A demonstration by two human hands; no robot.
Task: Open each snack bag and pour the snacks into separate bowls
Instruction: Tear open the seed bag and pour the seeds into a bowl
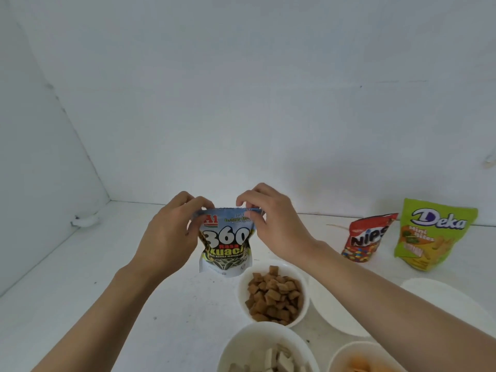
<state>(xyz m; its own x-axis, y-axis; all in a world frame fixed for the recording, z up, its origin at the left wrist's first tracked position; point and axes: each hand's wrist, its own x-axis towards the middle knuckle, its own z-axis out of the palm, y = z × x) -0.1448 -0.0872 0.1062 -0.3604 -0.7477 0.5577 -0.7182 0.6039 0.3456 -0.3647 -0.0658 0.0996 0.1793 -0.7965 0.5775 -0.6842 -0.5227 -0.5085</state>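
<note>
Operator: Pouch status?

Keeper: Item one, sunflower-seed pouch [225,245]. It is upright, behind the bowl of brown squares [273,296], its base at or just above the white table [80,291]; I cannot tell which.

Operator: Grip?

Keeper: Your left hand [171,232] pinches the top left corner of the seal strip. Your right hand [271,218] pinches the same strip near its right end. Both are closed on the pouch, and the top looks unopened.

Operator: Handling?

Keeper: Likely light. Thin printed film, probably slick and floppy below the seal, with loose seeds that will shift. The seal strip is the stiffest part, so hold there. Bring your pinches close together at one edge to start a tear. Support the belly before tipping, since small seeds scatter easily.

Operator: Remaining stock?

Keeper: Red Nips bag [367,237] and green Deka bag [432,234], standing by the wall to your right and apparently sealed. Bowl of pale pieces [268,353] and bowl of orange snacks [359,365], both nearest you. White bowl [338,318] just right of the brown squares, a likely place for the seeds.
</note>
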